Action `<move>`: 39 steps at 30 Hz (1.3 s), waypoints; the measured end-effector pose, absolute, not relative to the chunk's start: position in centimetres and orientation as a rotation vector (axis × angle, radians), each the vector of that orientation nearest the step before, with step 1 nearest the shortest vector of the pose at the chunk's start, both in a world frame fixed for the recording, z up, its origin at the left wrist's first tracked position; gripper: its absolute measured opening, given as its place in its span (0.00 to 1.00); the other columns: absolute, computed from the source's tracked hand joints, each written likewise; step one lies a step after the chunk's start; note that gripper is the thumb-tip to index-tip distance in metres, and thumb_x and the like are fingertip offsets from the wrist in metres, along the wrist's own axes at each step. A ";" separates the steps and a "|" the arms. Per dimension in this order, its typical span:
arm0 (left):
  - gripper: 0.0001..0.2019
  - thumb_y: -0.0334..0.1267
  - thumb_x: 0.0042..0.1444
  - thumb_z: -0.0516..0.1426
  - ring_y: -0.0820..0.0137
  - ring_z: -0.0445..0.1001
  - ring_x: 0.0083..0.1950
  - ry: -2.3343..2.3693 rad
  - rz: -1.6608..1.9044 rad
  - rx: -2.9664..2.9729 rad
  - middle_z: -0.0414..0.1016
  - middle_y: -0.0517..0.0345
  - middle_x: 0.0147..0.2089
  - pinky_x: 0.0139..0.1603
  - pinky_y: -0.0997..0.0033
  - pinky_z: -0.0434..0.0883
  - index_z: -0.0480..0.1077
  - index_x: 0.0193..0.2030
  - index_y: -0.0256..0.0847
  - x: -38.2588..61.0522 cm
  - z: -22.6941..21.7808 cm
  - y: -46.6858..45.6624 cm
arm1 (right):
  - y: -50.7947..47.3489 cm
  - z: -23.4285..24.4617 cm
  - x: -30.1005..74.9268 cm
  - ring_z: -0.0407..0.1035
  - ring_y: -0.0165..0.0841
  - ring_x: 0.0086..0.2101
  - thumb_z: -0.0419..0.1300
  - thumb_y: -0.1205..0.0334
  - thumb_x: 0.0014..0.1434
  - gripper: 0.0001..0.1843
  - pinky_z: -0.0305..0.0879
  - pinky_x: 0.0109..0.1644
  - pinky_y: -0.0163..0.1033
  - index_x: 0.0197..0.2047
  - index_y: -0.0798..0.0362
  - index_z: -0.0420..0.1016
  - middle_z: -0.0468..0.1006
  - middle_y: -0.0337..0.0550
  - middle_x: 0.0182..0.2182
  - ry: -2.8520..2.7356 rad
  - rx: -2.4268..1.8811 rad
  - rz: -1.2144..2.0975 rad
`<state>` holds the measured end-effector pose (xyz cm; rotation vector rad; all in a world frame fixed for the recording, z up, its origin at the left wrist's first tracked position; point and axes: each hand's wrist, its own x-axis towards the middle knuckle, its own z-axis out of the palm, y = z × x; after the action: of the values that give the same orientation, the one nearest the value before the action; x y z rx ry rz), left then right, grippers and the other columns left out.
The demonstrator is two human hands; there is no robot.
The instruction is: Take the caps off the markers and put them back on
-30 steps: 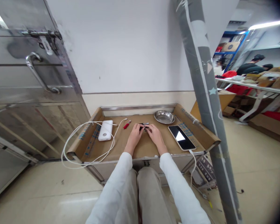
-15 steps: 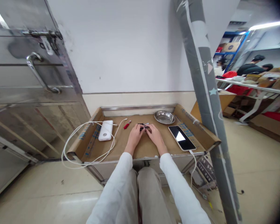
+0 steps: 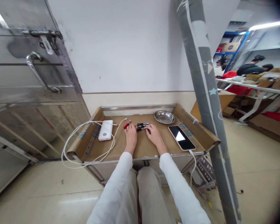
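Observation:
Several slim black pens (image 3: 142, 124) with silvery parts lie crosswise on the brown cardboard surface, between my two hands. My left hand (image 3: 131, 135) lies just left of them, fingers stretched forward and holding nothing I can see. Its fingertips reach the near end of a small red object with a metallic tip (image 3: 126, 125), partly covered by them; whether they touch it I cannot tell. At the pens' right end, my right hand (image 3: 154, 134) has its thumb and fingers closed on the nearest pen.
A white power bank (image 3: 105, 130) with a looped white cable (image 3: 67, 146) is on the left. A round metal dish (image 3: 164, 117) stands at the back right. A phone (image 3: 182, 138) on a charging cable lies right. Raised cardboard sides (image 3: 198, 132) border the surface; a grey wrapped pole (image 3: 207, 81) leans beyond.
My left hand has come away from the pens and shifted left to the red object. The pens now show between my hands. My right hand has stayed nearly in place.

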<state>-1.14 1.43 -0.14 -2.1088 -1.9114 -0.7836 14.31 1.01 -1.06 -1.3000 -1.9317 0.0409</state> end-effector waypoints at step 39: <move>0.15 0.40 0.67 0.40 0.62 0.71 0.51 -1.913 -1.384 -2.074 0.72 0.45 0.48 0.50 0.61 0.67 0.64 0.48 0.37 -1.5 0.6 1.4 | 1.0 -1.2 14.3 0.64 0.39 0.45 0.45 0.70 0.60 0.19 0.62 0.52 0.46 0.51 0.53 0.68 0.72 0.50 0.44 -1.879 -1.368 -0.025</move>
<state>-1.49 1.38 0.62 -2.0739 -1.9128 -1.3844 14.34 0.96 -1.15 -1.3681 -1.8792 -0.0249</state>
